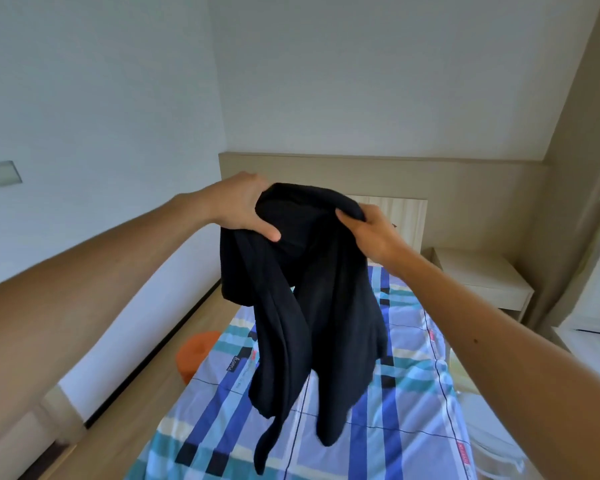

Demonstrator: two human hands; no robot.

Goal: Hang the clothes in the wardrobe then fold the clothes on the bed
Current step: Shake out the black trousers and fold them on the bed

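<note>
A black garment [312, 313] hangs in the air in front of me, above the bed [413, 393] with its blue, teal and white checked sheet. My left hand [246, 206] grips its top edge on the left, thumb across the front of the cloth. At the right of that edge my right hand [371, 230] holds a bunched fold of the fabric. The garment's lower ends dangle loose and crumpled just over the sheet. Both arms are stretched forward.
An orange round stool [194, 355] stands on the wooden floor left of the bed. A beige headboard panel [430, 178] runs along the far wall. A white bedside table [478, 275] sits at the right, with a curtain [579, 202] beyond it.
</note>
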